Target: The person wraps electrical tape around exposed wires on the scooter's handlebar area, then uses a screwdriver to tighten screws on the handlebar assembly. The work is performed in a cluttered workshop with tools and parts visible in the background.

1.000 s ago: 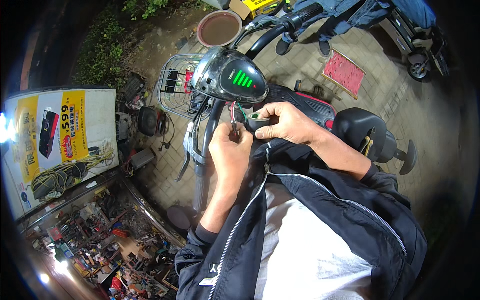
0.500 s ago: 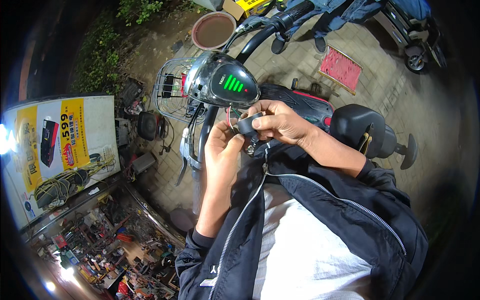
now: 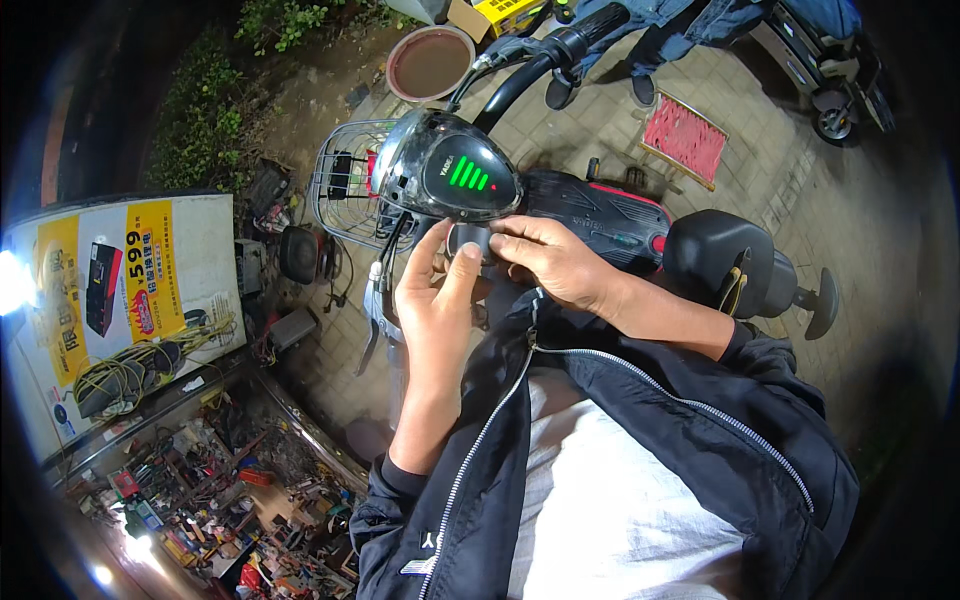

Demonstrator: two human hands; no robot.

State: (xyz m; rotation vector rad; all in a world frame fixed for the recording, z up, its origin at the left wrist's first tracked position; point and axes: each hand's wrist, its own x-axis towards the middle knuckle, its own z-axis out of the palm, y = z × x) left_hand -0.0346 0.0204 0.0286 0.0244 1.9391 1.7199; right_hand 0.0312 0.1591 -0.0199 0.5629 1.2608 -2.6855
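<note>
Between my two hands is a small roll of black tape [image 3: 468, 237], close against the lower edge of an electric scooter's display housing [image 3: 470, 180] with lit green bars. The fingers of my left hand [image 3: 437, 300] are closed on it, thumb pressed on its face. From the other side, my right hand [image 3: 555, 262] pinches at the roll, with its fingertips partly hidden behind it. The wires below the housing are covered by my hands now. A black handlebar [image 3: 525, 85] reaches away past the housing.
A wire basket [image 3: 345, 185] hangs at the scooter's front, with the black seat [image 3: 715, 255] to the right. Beyond stand a red-topped stool [image 3: 685, 138], a round basin [image 3: 430, 62] and a person's legs [image 3: 650, 45]. Lower left, tools and parts [image 3: 250, 490] fill a bin beside a sign board [image 3: 200, 225].
Both hands have moved up and slightly left with the tape roll, nearer the housing. The roll has turned, and the red and green wires seen before are hidden.
</note>
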